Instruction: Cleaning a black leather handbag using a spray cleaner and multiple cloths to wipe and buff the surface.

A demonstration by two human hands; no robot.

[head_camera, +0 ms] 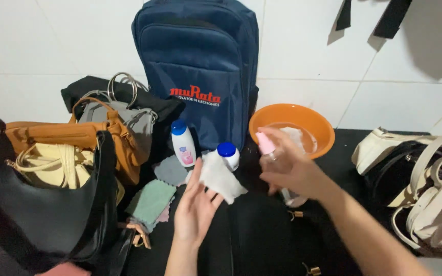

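White wipe [220, 176] on open left hand [195, 207], right hand [291, 168] gripping spray bottle [271, 153] just beside it

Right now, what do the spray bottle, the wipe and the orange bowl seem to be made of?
Spray bottle in the right hand: clear plastic, glossy, with a pink nozzle. Wipe on the left hand: thin, limp, matte white, probably nonwoven fabric or tissue. Orange bowl: smooth, evenly coloured, likely plastic.
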